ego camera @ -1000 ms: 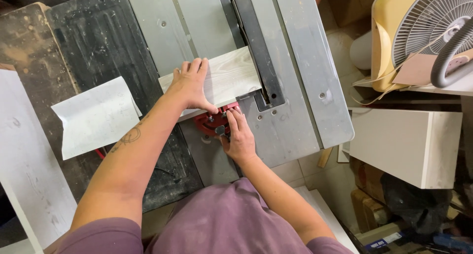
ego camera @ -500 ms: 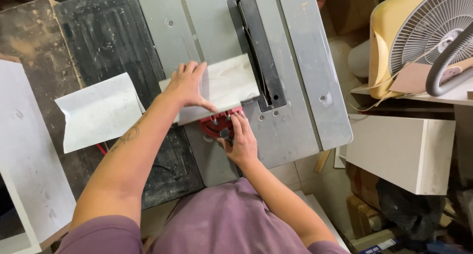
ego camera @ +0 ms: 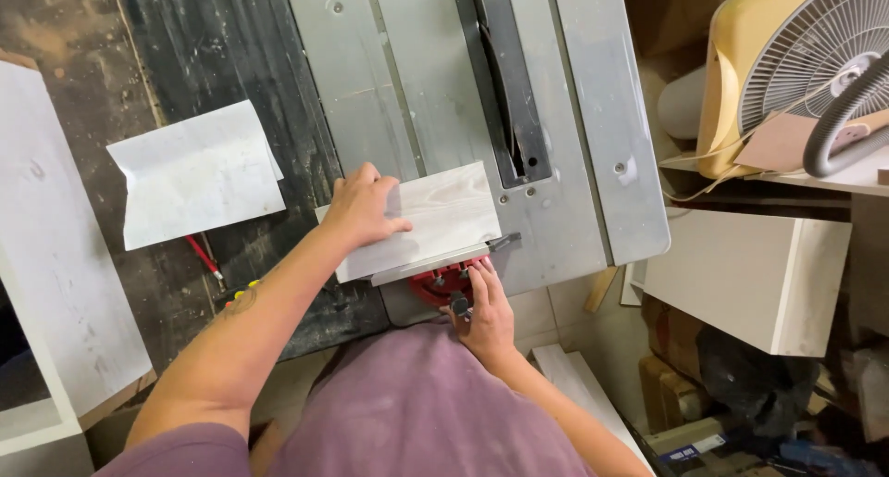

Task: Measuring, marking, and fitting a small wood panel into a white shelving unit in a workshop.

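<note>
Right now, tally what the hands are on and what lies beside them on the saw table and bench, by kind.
White-grey laminate boards: 2, one under the left hand, one on the dark bench.
Red miter gauge: 1, gripped by the right hand.
Total: 3

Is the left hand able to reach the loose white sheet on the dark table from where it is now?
Probably yes: the left hand rests on the board, and the sheet lies close, nothing between.
</note>
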